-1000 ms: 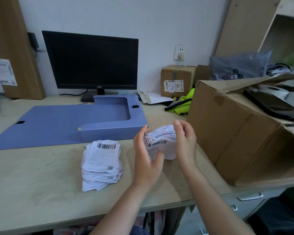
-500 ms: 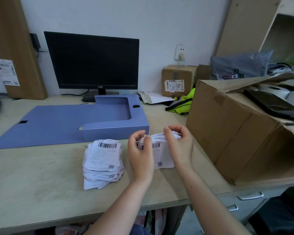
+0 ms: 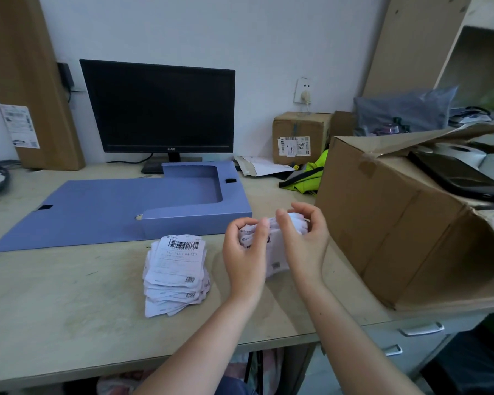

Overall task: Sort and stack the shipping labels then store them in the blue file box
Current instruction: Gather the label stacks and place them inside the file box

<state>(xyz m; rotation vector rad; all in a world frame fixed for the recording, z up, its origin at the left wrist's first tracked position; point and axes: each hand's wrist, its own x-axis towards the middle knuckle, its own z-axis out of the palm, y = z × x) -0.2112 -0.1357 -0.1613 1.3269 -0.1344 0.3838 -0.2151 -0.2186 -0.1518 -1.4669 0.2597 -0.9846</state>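
A bundle of white shipping labels (image 3: 274,252) stands on edge on the desk, held between both hands. My left hand (image 3: 244,252) grips its left side with curled fingers. My right hand (image 3: 304,246) curls over its top and right side. A second, loose stack of labels (image 3: 177,275) lies flat on the desk just left of my left hand, barcode up. Behind it the blue file box (image 3: 196,220) lies open, its lid (image 3: 77,212) folded out flat to the left.
A large open cardboard box (image 3: 397,223) fills the desk's right side, close to my right hand. A black monitor (image 3: 159,109) stands behind the file box. A small taped carton (image 3: 300,138) and a yellow-green vest (image 3: 308,178) sit at the back.
The bundle came down from a raised, flat hold and now stands on edge on the desk, with both hands shifted lower and closer around it.
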